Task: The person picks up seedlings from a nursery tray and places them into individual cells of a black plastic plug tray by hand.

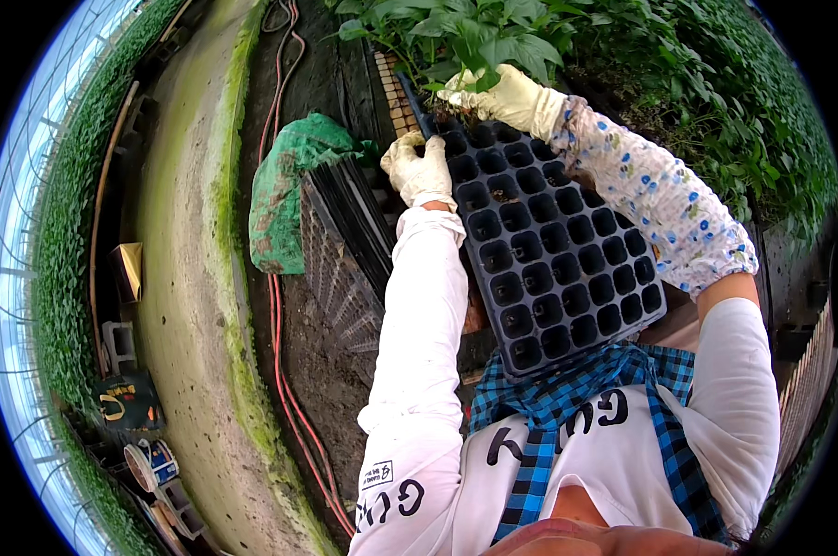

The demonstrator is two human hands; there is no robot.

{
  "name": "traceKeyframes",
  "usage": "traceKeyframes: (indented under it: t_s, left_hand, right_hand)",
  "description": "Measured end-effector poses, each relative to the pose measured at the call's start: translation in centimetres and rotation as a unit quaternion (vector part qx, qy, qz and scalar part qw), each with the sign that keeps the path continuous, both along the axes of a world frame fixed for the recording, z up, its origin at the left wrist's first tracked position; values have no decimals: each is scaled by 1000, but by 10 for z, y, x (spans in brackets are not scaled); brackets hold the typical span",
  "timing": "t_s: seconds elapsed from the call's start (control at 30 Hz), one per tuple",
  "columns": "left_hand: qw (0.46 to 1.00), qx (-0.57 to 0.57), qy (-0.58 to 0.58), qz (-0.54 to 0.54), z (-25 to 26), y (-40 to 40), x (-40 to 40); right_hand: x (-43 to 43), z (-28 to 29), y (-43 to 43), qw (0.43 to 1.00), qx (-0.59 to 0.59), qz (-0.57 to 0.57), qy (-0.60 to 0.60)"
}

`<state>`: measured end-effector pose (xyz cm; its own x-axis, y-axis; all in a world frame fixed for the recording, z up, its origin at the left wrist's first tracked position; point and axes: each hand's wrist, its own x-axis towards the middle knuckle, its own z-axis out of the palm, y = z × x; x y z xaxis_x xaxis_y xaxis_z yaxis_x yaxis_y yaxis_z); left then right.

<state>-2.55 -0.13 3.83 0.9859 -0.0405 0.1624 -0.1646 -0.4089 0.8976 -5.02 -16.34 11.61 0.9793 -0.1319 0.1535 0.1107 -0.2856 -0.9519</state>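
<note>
A black plastic seedling tray (554, 236) with many square cells lies tilted before my body, its near end against the checked apron. My left hand (420, 167), in a cream glove, grips the tray's left rim near the far end. At that far end my right hand (505, 97), gloved and with a floral sleeve cover, has its fingers around the stem base of a leafy green seedling (474, 80). Dark soil and roots show under the fingers. Most visible cells hold no plant; a few have bits of soil. Leaves partly hide the tray's far edge.
A stack of black cell trays (346, 229) leans by a green woven sack (294, 194) at left. Pink hoses (276, 347) run beside a mossy concrete path (189, 278). Dense seedlings (724, 104) fill the upper right. Concrete blocks (120, 344) and a bucket (151, 464) stand beyond the path.
</note>
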Motion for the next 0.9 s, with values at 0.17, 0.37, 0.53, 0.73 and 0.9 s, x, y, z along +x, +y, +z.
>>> traceKeyframes:
  t_s: [0.17, 0.37, 0.53, 0.73, 0.9]
  left_hand:
    - [1000, -16, 2, 6, 3, 0, -2]
    - [994, -102, -31, 4, 6, -2, -5]
    - [996, -37, -71, -44, 4, -3, -3]
    - [995, 86, 12, -52, 14, -7, 1]
    - [985, 170, -2, -36, 24, -14, 4]
  right_hand:
    - [25, -15, -5, 994, -89, 37, 49]
    - [27, -16, 4, 944, -301, 52, 128]
    - [32, -22, 0, 888, -435, 27, 144]
    - [12, -32, 3, 886, -447, -104, 65]
    - [11, -17, 13, 856, -478, -118, 159]
